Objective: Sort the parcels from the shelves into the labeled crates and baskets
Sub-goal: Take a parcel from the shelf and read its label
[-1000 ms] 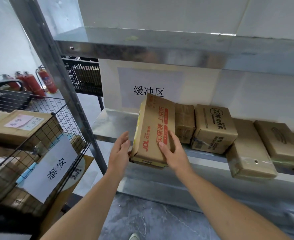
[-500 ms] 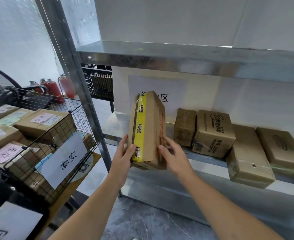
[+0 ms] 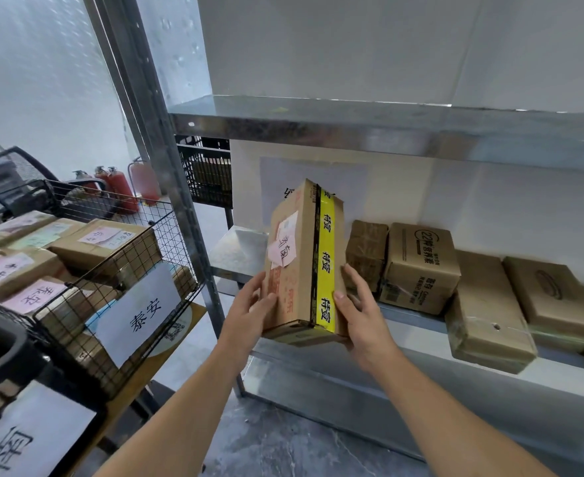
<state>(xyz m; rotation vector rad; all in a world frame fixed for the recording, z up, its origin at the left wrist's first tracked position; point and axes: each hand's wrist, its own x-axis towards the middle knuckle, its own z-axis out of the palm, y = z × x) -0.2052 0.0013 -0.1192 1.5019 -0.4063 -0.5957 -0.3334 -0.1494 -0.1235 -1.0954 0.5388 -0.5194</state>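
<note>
Turning the parcel [image 3: 306, 263] off the shelf [image 3: 421, 321], both hands [image 3: 254, 313] [image 3: 359, 313] now press its sides, showing a pink label, maybe naming its basket [image 3: 118, 270].

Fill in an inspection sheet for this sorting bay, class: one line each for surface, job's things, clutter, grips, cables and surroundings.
Surface: metal shelf, bare at its left end.
Job's things: held parcel upright, yellow tape down one face, pink label on another; four more parcels on the shelf, including printed box; wire basket with white sign holds labelled parcels.
Clutter: nothing seen.
Grips: left hand and right hand clasp the held parcel's lower sides.
Cables: nothing seen.
Surroundings: fire extinguishers on the floor, black crate behind the shelf post.
</note>
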